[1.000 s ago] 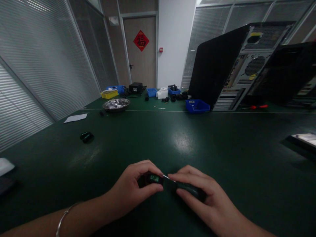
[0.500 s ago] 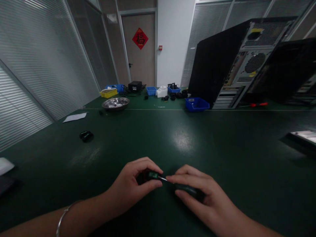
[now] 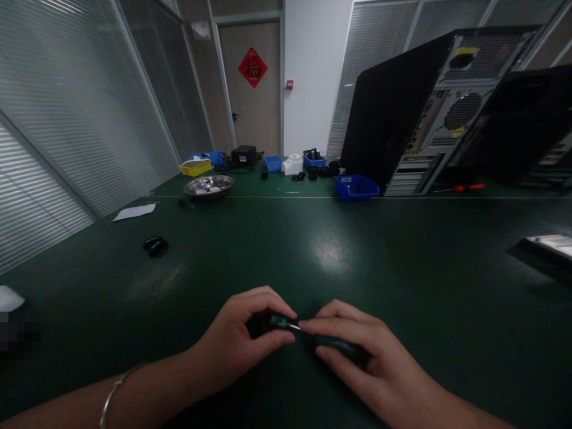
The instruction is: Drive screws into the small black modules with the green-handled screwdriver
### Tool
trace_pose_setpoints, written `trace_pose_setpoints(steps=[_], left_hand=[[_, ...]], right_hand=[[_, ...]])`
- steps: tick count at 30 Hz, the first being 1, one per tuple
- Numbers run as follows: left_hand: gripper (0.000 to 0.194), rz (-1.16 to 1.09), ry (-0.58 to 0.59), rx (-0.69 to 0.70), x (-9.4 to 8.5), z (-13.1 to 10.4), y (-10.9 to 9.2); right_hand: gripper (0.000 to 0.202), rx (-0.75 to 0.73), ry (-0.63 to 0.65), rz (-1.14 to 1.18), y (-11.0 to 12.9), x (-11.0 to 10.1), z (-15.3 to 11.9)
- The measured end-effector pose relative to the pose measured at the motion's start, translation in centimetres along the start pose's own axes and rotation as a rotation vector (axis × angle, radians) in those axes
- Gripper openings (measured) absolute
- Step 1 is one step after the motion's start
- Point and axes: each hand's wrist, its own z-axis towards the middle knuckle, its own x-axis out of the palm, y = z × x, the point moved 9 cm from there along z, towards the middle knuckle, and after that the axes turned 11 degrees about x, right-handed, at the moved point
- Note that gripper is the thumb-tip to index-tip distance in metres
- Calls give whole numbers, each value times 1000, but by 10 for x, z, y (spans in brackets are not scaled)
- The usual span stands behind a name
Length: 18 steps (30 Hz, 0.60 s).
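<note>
My left hand (image 3: 243, 339) pinches a small black part with a green circuit board (image 3: 277, 322) just above the dark green table (image 3: 339, 250). My right hand (image 3: 366, 354) grips a dark-handled screwdriver (image 3: 339, 345). Its thin metal tip (image 3: 294, 326) touches the right side of the small part. Both hands sit close together near the table's front edge. A silver bracelet (image 3: 111, 396) circles my left wrist.
A similar small black part (image 3: 155, 245) lies to the left. Farther back are a metal bowl (image 3: 208, 186), a paper sheet (image 3: 134, 211), a blue bin (image 3: 356, 187), a yellow bin (image 3: 195, 168), a red-handled screwdriver (image 3: 467, 187) and two tilted computer cases (image 3: 429, 107).
The screwdriver tip has moved in closer to the small part. Both hands stay in nearly the same place, and the view has shifted slightly.
</note>
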Motion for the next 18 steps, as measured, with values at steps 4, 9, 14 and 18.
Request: trace_pose_setpoints(steps=[4,9,14,18], left_hand=[[16,-11,-2,-1,0,1,-1],[16,-17,2,-8,0,1,-1],[15,4,2,-11,0,1,-1],[15,-1,0,-5,0,1,-1]], right_hand=[[38,4,-3,22,1,-1,0],[37,9,2,37,1,-2,1],[35,23,3,47,0,-1,2],[34,33,7,43,0,-1,2]])
